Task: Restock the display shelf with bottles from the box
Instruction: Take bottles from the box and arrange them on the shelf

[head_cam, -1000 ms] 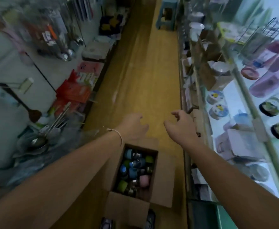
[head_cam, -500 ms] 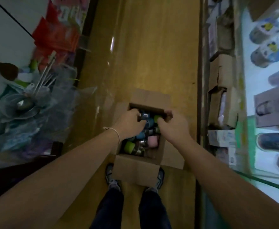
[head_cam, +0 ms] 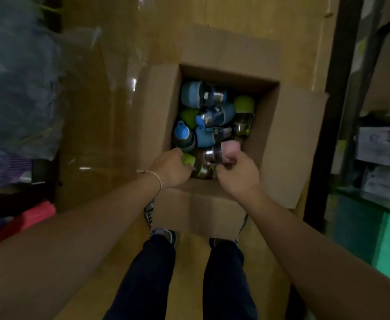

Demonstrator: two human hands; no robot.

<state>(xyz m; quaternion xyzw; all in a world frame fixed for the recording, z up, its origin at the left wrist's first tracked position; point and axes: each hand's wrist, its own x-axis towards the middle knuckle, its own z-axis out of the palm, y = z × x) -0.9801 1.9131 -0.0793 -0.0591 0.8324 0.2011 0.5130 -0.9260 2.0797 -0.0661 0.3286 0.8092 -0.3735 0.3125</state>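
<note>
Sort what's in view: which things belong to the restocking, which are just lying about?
Job: box, bottles, green bottle in left hand, pink bottle in right hand, shelf.
Lying about: white cartons, wrapped goods, red item.

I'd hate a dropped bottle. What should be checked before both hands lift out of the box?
1. Right hand curled round pink bottle: ok.
2. Left hand hold on green bottle, hidden under the hand: cannot tell.
3. Cardboard box flaps folded open: ok.
4. Blue bottles off the chosen two: cannot tell.
5. Free spot on display shelf: cannot tell.
</note>
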